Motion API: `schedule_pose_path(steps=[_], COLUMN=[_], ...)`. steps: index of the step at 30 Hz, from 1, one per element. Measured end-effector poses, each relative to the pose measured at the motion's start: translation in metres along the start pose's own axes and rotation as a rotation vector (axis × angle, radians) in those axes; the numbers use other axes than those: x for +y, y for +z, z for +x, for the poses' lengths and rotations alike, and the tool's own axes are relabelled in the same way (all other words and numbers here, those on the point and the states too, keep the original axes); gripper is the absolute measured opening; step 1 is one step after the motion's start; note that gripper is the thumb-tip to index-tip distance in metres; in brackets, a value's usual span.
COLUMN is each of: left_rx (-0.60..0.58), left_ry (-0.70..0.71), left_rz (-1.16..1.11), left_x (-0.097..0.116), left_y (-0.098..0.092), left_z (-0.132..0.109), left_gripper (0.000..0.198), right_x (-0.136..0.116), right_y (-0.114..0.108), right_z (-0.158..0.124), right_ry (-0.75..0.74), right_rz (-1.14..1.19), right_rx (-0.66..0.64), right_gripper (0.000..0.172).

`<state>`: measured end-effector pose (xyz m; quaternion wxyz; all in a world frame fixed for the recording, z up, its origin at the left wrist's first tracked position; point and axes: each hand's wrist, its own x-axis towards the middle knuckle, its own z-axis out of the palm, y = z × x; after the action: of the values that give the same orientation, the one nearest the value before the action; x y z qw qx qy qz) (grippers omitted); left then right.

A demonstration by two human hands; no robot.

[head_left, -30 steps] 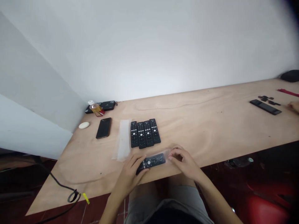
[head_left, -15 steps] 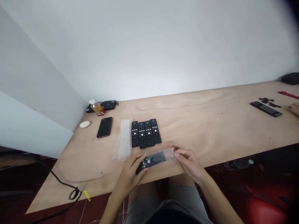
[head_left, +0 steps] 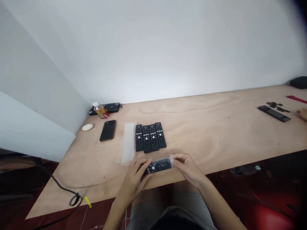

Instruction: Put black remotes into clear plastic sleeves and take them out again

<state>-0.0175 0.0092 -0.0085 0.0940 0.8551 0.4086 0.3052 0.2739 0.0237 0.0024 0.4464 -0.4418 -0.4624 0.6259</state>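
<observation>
Sleeved remote swung level between the hands at the table edge.

This looks like a simple workroom, not a home. A long plywood workbench runs along a plain white wall, with 4 black remote controls lined up mid-bench. A co-worker's hand shows at the far right, and dark red floor tiles show at lower left.
</observation>
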Motion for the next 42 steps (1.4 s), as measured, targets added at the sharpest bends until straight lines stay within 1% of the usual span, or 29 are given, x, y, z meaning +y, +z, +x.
schedule_pose_path(steps=[4,7,9,10,11,13,15,16,18,20,22,23,26,29,32,34,37,40,42], left_rx=[0.003,0.003,-0.018,-0.036,-0.054,-0.084,-0.102,-0.109,-0.122,-0.128,-0.121,-0.120,-0.137,-0.167,-0.197,-0.209,-0.202,-0.185,-0.162], left_ry=[0.009,0.003,-0.014,-0.029,-0.047,-0.083,-0.116,-0.127,-0.133,-0.125,-0.116,-0.111,-0.108,-0.111,-0.109,-0.107,-0.104,-0.110,-0.126], left_rz=[0.012,0.005,-0.017,-0.033,-0.051,-0.082,-0.095,-0.098,-0.106,-0.120,-0.132,-0.136,-0.136,-0.135,-0.140,-0.133,-0.105,-0.048,0.001], left_x=[0.000,-0.001,-0.002,-0.003,-0.003,-0.002,-0.001,0.000,0.003,0.005,0.007,0.007,0.009,0.011,0.013,0.013,0.013,0.012,0.012], left_y=[0.001,0.004,0.005,0.006,0.006,0.006,0.004,0.003,0.001,-0.001,-0.003,-0.003,-0.005,-0.008,-0.010,-0.010,-0.009,-0.003,0.002], left_z=[-0.001,-0.001,-0.001,0.000,0.000,0.002,0.004,0.005,0.008,0.010,0.012,0.013,0.013,0.013,0.014,0.014,0.014,0.013,0.013], left_gripper=[0.055,0.055,0.053,0.051,0.048,0.043,0.041,0.040,0.040,0.038,0.038,0.039,0.043,0.045,0.045,0.045,0.040,0.039,0.040], right_x=[-0.006,-0.012,-0.014,-0.015,-0.015,-0.011,-0.006,-0.004,0.000,0.002,0.003,0.003,0.002,-0.002,-0.010,-0.014,-0.015,-0.007,-0.002], right_y=[0.002,0.004,-0.002,-0.009,-0.018,-0.045,-0.079,-0.096,-0.124,-0.137,-0.134,-0.126,-0.093,-0.062,-0.042,-0.034,-0.027,-0.024,-0.025], right_z=[0.001,0.003,0.001,-0.001,-0.004,-0.013,-0.022,-0.025,-0.029,-0.025,-0.015,-0.007,0.024,0.056,0.074,0.074,0.057,0.028,0.011], right_ry=[-0.010,-0.059,-0.081,-0.076,-0.063,-0.024,0.024,0.019,-0.040,-0.135,-0.196,-0.206,-0.203,-0.231,-0.265,-0.286,-0.347,-0.397,-0.387], right_rz=[-0.045,-0.131,-0.162,-0.169,-0.172,-0.166,-0.137,-0.099,0.001,0.061,0.030,-0.028,-0.288,-0.389,-0.480,-0.534,-0.641,-0.806,-0.870], right_rx=[-0.050,-0.050,-0.023,-0.005,0.019,0.108,0.263,0.356,0.518,0.664,0.713,0.695,0.557,0.465,0.371,0.350,0.313,0.160,0.088], right_gripper=[0.033,0.033,0.033,0.032,0.031,0.030,0.036,0.039,0.041,0.044,0.050,0.052,0.048,0.040,0.031,0.029,0.025,0.019,0.012])
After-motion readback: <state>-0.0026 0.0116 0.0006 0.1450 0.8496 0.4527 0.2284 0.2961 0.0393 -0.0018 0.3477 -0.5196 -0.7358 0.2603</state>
